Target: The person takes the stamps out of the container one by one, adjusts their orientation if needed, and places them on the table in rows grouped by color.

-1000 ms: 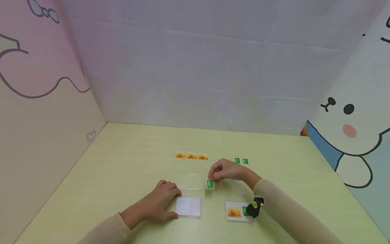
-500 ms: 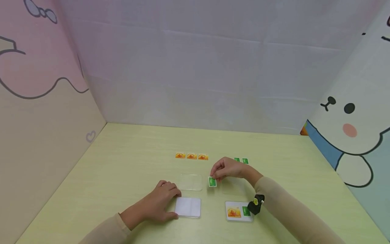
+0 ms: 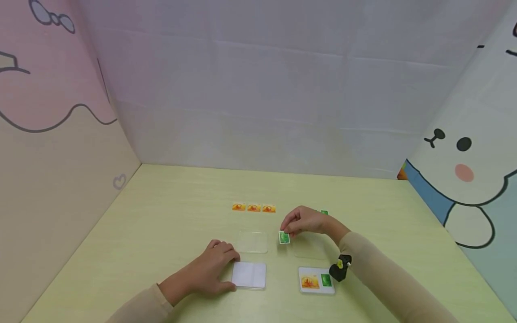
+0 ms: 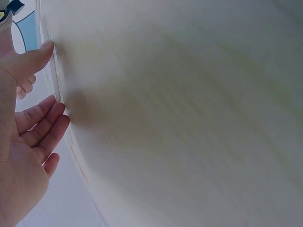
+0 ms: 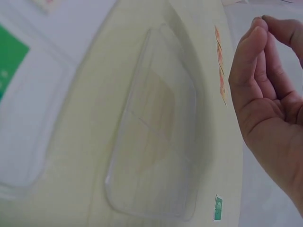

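Thumb and fingertips of my right hand point(image 3: 305, 220) pinch a small green stamp point(image 3: 284, 237) with a white border, held above the table in the head view. In the right wrist view, the pinched stamp is hidden behind the fingers. My left hand point(image 3: 214, 269) grips a flat white-backed case point(image 3: 249, 275) by its left end, thumb at the near corner and fingers at the far corner. Right of it lies a similar case point(image 3: 317, 290) with an orange stamp point(image 3: 310, 281) and a green stamp point(image 3: 326, 280) inside.
Two clear plastic lids lie behind the cases: a left one point(image 3: 252, 242) and a right one point(image 5: 156, 142) under my right hand. Three orange stamps point(image 3: 254, 207) form a row farther back. Green stamps point(image 3: 325, 212) lie partly hidden behind my right hand.
My right hand has moved slightly right and away from me with the green stamp, now covering more of the green stamps behind it. My left hand has stayed on the case.
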The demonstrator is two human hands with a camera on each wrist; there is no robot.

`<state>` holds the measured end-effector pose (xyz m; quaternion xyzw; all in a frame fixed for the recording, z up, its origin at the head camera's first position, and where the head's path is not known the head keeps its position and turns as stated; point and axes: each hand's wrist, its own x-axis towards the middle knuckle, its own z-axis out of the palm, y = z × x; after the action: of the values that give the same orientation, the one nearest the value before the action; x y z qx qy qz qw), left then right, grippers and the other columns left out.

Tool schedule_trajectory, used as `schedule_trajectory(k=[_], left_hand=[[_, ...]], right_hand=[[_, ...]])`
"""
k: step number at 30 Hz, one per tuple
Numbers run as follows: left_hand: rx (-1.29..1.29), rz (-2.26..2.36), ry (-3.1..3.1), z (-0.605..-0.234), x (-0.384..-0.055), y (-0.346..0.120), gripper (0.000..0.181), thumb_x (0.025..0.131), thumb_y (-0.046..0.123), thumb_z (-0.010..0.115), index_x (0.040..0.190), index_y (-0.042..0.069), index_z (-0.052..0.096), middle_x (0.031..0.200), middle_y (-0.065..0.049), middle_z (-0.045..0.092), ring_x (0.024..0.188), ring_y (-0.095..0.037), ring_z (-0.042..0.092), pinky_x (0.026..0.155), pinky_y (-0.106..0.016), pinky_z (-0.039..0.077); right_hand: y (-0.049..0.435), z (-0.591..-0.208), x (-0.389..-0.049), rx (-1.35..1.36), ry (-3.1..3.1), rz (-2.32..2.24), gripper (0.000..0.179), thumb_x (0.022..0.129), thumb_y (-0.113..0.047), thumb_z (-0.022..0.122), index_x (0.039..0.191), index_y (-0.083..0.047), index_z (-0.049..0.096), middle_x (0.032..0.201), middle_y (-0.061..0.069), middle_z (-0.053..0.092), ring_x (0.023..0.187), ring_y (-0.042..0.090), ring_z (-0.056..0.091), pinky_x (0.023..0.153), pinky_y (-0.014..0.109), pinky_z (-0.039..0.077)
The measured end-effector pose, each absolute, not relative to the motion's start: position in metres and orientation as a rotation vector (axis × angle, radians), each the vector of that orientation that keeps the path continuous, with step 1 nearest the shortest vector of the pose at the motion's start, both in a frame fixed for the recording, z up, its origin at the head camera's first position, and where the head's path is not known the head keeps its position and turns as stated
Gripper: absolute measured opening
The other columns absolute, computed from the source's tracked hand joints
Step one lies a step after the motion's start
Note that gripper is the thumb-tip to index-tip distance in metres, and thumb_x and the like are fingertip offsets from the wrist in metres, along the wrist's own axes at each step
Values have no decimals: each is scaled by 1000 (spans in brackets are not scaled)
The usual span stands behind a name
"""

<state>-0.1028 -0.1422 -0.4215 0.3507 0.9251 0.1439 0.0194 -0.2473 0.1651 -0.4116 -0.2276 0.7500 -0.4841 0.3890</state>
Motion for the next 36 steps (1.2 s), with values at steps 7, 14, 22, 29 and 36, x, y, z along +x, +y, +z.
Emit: schedule_trajectory(k=[7, 14, 22, 29, 36], left_hand=[[1108, 448, 2886, -424, -104, -142, 46, 73, 43, 78, 106, 14, 61, 100, 7, 59, 97, -9, 51, 96, -40, 36], [1110, 449, 2890, -424, -103, -142, 46, 73, 43, 78, 105, 14, 61, 100, 7, 59, 97, -8, 51, 96, -40, 36], [1088, 455, 2877, -423, -102, -142, 46, 74, 42, 78, 107, 14, 61, 101, 7, 59, 97, -8, 51, 97, -40, 35], [1078, 461, 2870, -421, -101, -142, 47, 74, 42, 77, 107, 13, 61, 101, 6, 59, 98, -9, 50, 98, -40, 35], [1071, 453, 2868, -421, -101, -142, 47, 74, 41, 77, 108, 13, 61, 101, 6, 59, 98, -9, 50, 98, -41, 35]], right_hand=[[169, -409, -251, -549, 1923, -1225, 23, 88, -10, 62, 101, 8, 68, 79, -7, 70, 69, 4, 63, 71, 22, 55], [171, -408, -253, -525, 1934, -1232, 21, 89, -10, 62, 100, 7, 68, 82, -6, 70, 69, 6, 63, 70, 22, 55], [173, -409, -255, -531, 1912, -1247, 17, 89, -10, 62, 98, 3, 69, 81, -6, 70, 68, 6, 62, 69, 22, 55], [175, -410, -257, -535, 1921, -1247, 16, 90, -11, 63, 98, 1, 69, 81, -6, 70, 68, 6, 62, 69, 21, 54], [177, -410, -259, -539, 1924, -1237, 16, 90, -11, 62, 98, 1, 69, 80, -7, 70, 68, 5, 63, 69, 21, 54]])
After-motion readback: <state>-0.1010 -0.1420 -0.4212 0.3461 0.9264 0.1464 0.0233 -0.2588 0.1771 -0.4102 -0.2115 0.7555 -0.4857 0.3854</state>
